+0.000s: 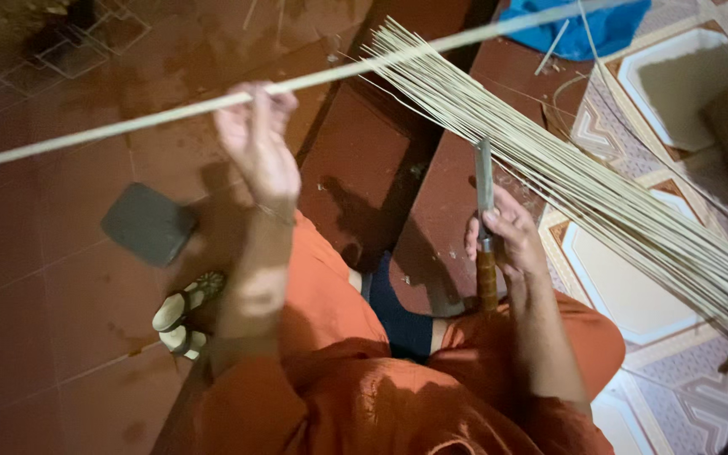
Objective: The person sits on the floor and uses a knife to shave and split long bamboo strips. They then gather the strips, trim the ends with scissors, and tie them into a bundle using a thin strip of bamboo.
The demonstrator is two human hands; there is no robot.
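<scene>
A long, pale, smooth bamboo strip point(364, 69) runs from the left edge to the upper right of the frame. The left hand point(256, 139), raised at upper centre, has its fingers curled around the strip. The right hand point(505, 236), lower and right of centre, is closed on the wooden handle of a flat-bladed metal knife point(484, 219), blade pointing up. Behind the knife a bundle of thin splints point(600, 194) fans toward the lower right over dark red floor tiles point(35, 278).

Both hands point(256, 139) point(503, 236) raised, fingers curled
</scene>
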